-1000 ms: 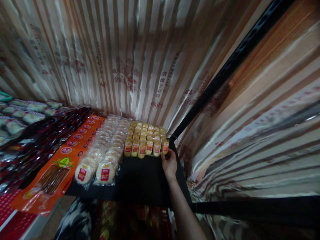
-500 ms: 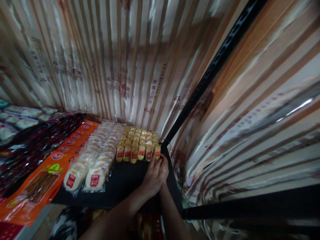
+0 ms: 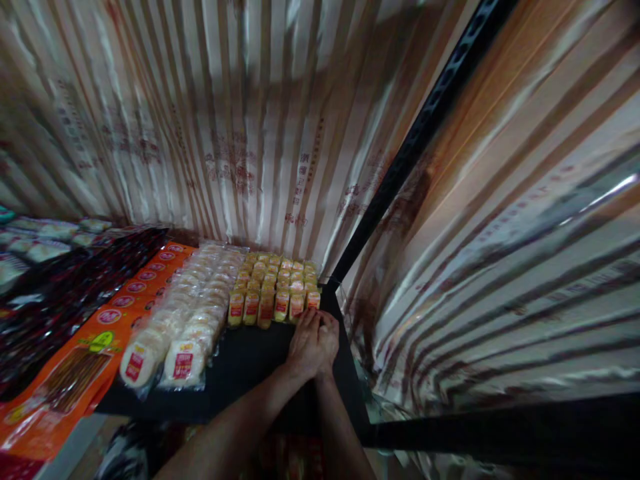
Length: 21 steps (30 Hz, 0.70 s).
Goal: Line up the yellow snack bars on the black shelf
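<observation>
Left grip (image 3: 304,343) and right grip (image 3: 329,341) side by side, touching, fingers gathered at the lower front of the end packet (image 3: 313,299). Cannot tell whether either is clenched or grasping it; fingertips blurred and partly hidden. Packet stands just beyond the fingertips, roughly upright, rightmost of the front row (image 3: 251,307) of small yellow packets on the black shelf (image 3: 245,363). Rest of that row lies left of the grips; black post (image 3: 370,217) beyond them and to the right; clear bags of round cakes (image 3: 183,360) farther left, apart from both. Handling, in my judgement: light, even pressure low on the packet, so it stays upright; square its face with its neighbour; go gently, as contents may dent and packets behind could shift; mind the knuckles near the post.
</observation>
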Motion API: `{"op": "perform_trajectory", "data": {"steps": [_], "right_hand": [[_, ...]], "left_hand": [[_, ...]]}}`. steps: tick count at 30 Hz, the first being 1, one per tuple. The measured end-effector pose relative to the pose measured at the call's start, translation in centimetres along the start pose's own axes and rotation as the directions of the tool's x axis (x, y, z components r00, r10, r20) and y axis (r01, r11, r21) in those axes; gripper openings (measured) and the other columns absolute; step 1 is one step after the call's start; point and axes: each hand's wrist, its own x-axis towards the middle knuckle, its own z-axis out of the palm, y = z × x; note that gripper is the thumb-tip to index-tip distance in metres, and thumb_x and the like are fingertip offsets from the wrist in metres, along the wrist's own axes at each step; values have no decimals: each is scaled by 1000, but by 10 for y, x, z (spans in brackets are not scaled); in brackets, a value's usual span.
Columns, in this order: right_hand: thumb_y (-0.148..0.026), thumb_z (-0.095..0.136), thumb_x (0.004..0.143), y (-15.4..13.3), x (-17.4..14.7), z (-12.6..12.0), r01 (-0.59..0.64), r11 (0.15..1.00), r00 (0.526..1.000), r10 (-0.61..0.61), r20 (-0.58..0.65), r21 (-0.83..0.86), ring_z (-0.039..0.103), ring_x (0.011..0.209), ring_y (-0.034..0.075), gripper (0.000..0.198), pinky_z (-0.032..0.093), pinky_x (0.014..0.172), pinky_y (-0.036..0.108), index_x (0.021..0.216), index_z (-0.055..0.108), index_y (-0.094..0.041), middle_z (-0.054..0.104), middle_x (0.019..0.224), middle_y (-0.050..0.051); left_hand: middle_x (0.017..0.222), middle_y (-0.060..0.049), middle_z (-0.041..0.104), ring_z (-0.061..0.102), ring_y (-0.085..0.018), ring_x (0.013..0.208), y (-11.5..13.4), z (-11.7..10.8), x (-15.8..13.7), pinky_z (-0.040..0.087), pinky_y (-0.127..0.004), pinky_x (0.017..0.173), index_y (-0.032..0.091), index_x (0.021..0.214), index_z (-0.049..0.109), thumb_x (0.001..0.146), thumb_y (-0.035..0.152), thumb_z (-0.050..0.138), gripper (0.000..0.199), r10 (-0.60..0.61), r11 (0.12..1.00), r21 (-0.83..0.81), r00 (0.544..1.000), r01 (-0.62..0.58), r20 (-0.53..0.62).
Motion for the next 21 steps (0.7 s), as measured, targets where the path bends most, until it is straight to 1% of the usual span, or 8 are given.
{"op": "perform_trajectory", "data": {"steps": [4,6,9,13,15,17,19,21], "right_hand": [[-29,41,74,-11,1,-5,8,1000,999,-8,-32,-1,51,95,20,27,42,88,37,87,61,-16,53,101,11],[-30,42,76,-24,0,-10,15,1000,999,-15,-52,1,50,98,21,26,40,90,38,86,61,-16,54,102,12],[-32,41,80,-49,-14,-24,-1,1000,999,1,-54,2,50,100,21,28,41,89,38,92,60,-16,56,103,12],[-38,43,81,-76,-70,-46,-108,986,994,107,7,124,58,83,17,33,47,72,31,101,55,-15,59,97,10],[-38,44,81,-82,-113,-55,-118,981,987,99,124,155,60,80,17,30,48,73,30,98,57,-17,62,94,8],[-37,46,81,-82,-158,-59,-132,986,944,93,317,103,60,83,18,26,47,78,31,89,62,-20,65,89,7],[-36,48,79,-77,-200,-57,-156,987,849,124,513,20,60,86,20,23,46,83,32,84,65,-22,67,89,6],[-31,49,76,-68,-235,-52,-163,986,748,113,655,17,59,97,21,28,43,90,33,97,65,-22,67,101,7]], "left_hand": [[126,-12,53,44,-23,121,-8,-47,-27,33,-38,107,13,115,57,78,12,40,40,66,997,27,998,-65,-9],[121,-10,56,48,-20,116,-14,-69,-48,37,-35,104,14,113,57,80,14,38,38,101,995,-10,995,-101,1],[110,-9,60,54,-16,105,-30,-90,-86,43,-32,96,16,109,58,82,13,34,36,110,991,-81,994,-110,-5],[95,-8,63,58,-16,93,-55,-112,-149,47,-31,87,16,97,60,79,9,32,34,28,991,-132,999,-25,26],[107,-8,60,55,-16,102,-64,-126,-180,43,-32,93,17,97,61,77,8,33,35,51,990,-136,996,-40,76],[117,-7,56,49,-16,111,-69,-139,-205,38,-32,99,19,99,61,78,10,34,36,79,992,-106,990,-67,117],[117,-7,57,49,-16,111,-74,-150,-225,37,-31,100,19,100,61,79,11,33,35,44,998,-41,987,-38,152],[114,-7,59,50,-17,110,-85,-155,-240,36,-31,100,18,100,61,80,11,32,36,-77,995,76,975,62,208]]}}
